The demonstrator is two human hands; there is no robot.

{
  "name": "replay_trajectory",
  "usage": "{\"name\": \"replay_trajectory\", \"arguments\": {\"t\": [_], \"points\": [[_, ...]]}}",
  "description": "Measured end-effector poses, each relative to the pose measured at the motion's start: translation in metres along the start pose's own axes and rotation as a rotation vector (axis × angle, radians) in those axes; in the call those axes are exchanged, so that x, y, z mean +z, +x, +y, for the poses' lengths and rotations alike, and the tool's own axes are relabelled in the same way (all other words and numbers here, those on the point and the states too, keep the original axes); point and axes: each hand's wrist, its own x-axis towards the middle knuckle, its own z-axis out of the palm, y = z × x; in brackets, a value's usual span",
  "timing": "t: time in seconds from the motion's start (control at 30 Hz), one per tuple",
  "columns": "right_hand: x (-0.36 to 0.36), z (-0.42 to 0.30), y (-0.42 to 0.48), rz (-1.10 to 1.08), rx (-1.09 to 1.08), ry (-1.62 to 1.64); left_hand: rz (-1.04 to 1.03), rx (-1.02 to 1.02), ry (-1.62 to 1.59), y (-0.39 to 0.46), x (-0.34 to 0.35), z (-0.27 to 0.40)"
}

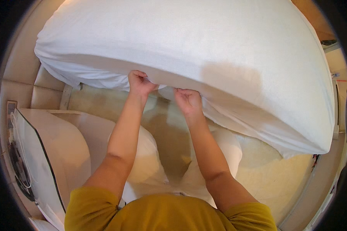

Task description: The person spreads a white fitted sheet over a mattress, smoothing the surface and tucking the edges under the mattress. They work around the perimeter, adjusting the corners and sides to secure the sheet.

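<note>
A white sheet (167, 31) covers the mattress in front of me and drapes down its near side. My left hand (140, 83) grips the hanging edge of the sheet with curled fingers. Close to its right, my right hand (188, 99) pinches the same edge between thumb and fingers. Between the two hands a short stretch of the hem is lifted. On the left, the cloth hangs in loose folds towards the headboard; on the right it slopes to a corner low over the floor. The mattress itself is hidden under the cloth.
A padded headboard (18, 63) runs along the left. Nearer on that side stands a bedside table (57, 144) with a dark-edged top and a white cable (23, 161) on it. Pale floor (271, 179) lies around my legs. A wall (321, 184) borders the right.
</note>
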Motion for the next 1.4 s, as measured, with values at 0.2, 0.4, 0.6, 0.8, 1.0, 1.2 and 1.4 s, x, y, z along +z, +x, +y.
{"name": "replay_trajectory", "arguments": {"t": [0.2, 0.4, 0.6, 0.8, 1.0, 1.2, 1.4], "points": [[0.009, 0.002, -0.001, 0.087, 0.023, -0.012, 0.099, 0.008, 0.032, -0.025, 0.026, -0.008], [0.016, 0.008, -0.006, 0.172, -0.067, -0.069, 0.286, 0.065, 0.385, -0.047, 0.022, -0.008], [0.034, 0.028, -0.026, 0.341, -0.197, -0.249, 0.464, 0.094, 0.411, -0.064, 0.016, 0.015], [0.043, 0.045, -0.034, 0.299, -0.283, -0.172, 0.496, 0.180, 0.161, -0.058, 0.009, 0.015], [0.029, 0.024, -0.011, 0.260, 0.019, -0.105, 0.491, 0.262, 0.320, -0.047, -0.008, 0.015], [0.024, 0.024, 0.007, 0.252, -0.016, 0.228, 0.469, 0.246, 0.369, -0.047, -0.008, 0.005], [0.000, 0.026, 0.025, 0.096, -0.009, 0.083, 0.468, 0.121, 0.758, -0.030, -0.029, 0.024]]}}
